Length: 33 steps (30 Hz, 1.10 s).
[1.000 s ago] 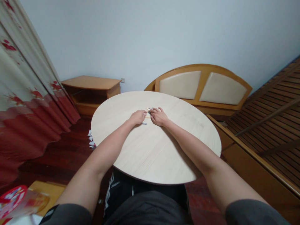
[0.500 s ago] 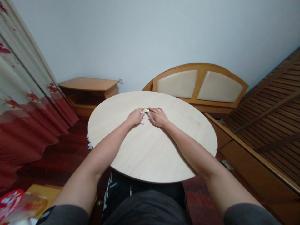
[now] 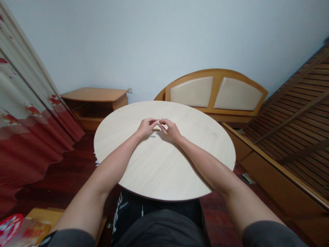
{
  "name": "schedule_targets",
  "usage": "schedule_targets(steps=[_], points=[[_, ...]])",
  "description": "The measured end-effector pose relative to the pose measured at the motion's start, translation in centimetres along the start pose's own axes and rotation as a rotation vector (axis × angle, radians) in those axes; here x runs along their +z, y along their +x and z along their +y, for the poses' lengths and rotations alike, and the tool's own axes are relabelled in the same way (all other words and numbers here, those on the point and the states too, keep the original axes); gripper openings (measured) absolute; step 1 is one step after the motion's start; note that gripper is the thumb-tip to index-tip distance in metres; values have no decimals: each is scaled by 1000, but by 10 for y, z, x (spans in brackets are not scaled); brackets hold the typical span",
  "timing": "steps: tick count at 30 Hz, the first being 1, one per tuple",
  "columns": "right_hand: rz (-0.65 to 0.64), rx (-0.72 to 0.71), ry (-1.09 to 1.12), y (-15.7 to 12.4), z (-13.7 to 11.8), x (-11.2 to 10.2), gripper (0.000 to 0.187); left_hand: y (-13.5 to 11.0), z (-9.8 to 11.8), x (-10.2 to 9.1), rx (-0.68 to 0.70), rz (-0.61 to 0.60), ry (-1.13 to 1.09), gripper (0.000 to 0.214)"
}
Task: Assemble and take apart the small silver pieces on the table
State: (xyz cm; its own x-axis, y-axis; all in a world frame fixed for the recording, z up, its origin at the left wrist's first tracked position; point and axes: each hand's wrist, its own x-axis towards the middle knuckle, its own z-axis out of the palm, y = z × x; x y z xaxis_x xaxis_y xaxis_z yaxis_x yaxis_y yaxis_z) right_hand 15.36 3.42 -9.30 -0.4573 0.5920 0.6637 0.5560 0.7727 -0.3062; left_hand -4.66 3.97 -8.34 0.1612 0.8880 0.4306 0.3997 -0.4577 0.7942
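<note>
Over the round pale wooden table, my left hand and my right hand meet fingertip to fingertip. Both pinch a small whitish piece, mostly covered by the fingers; its kind is too small to make out. A thin brown stick lies on the tabletop just below the fingers. Nearer to me, a small grey bar rests flat. Something small and bluish shows just behind my right fingers, partly hidden.
A wooden cabinet stands at the back left, beside a curtain. Behind the table leans a padded headboard. A wooden bed frame and slats are on the right. A red-lidded container sits at lower left.
My hands have gone from lying low around the small pale piece to pinching it between their fingertips. The view has shifted slightly.
</note>
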Motion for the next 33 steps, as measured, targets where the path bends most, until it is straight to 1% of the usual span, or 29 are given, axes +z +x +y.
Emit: schedule_targets(steps=[3,6,9,12,15,17,20,23,27,30,33], points=[[70,80,53,1,2,1,29,-1,3,3,13,-29,-7,29],[109,138,36,2,4,-1,26,-1,5,5,16,-57,-1,32],[172,194,4,3,8,-4,28,0,3,2,25,-38,42,32],[178,209,-19,2,13,-8,30,2,-8,-9,0,42,165,25],[147,202,-34,0,17,-10,32,2,-25,-26,-109,105,381,20],[128,199,-59,0,17,-11,33,1,-35,-34,-174,116,514,20],[86,199,-132,-1,15,-11,33,2,-42,-38,-213,86,636,15],[61,195,-190,0,13,-12,32,4,-42,-35,-186,41,691,12],[58,206,-192,0,13,-13,31,5,-38,-30,-157,-18,666,22],[26,202,-172,0,15,-11,30,5,-37,-27,-116,-79,621,31],[1,181,-141,0,18,-7,30,5,-38,-24,-76,-126,593,34]])
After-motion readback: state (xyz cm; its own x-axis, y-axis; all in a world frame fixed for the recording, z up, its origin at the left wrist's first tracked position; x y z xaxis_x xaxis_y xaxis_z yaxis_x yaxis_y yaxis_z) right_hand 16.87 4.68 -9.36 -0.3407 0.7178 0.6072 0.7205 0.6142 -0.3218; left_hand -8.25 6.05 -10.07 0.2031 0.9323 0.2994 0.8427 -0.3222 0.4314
